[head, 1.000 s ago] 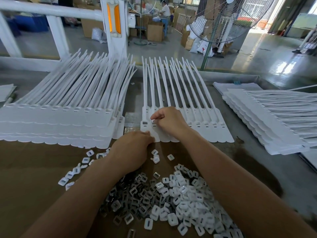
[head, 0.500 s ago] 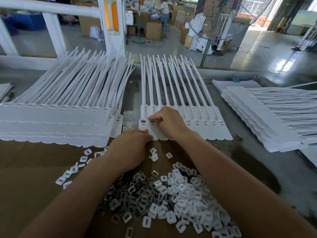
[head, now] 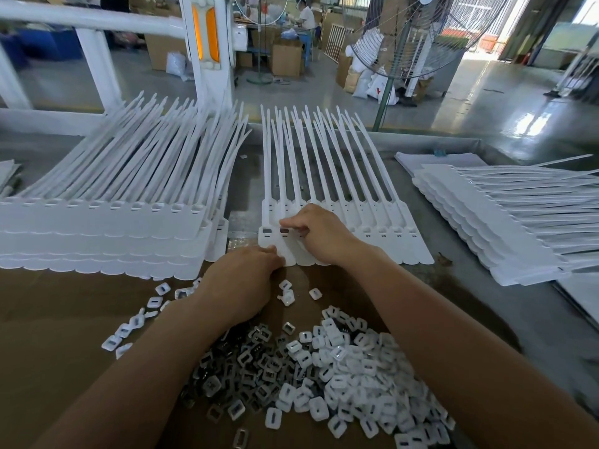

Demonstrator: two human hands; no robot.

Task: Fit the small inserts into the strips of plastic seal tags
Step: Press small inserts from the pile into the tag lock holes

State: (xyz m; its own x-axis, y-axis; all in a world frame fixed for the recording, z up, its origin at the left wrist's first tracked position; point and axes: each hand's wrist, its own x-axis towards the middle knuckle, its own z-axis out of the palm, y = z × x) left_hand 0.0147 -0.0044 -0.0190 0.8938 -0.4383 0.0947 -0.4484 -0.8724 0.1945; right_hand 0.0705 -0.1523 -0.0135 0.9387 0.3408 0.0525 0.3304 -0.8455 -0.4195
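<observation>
A strip of white plastic seal tags lies flat in the middle, tails pointing away from me. Its leftmost tag head has a dark insert seated in it. My right hand pinches a second small insert between thumb and forefinger, right at the head of the neighbouring tag. My left hand rests at the strip's near left corner with its fingers curled onto the edge of the tags. A heap of loose white and dark inserts lies on the brown board between my forearms.
A tall stack of tag strips sits to the left, another stack to the right. Stray inserts are scattered left of my left wrist. A standing fan and a white frame rise beyond the table.
My right fingertips have settled slightly lower onto the second tag's head. My left hand has stayed at the strip's near edge.
</observation>
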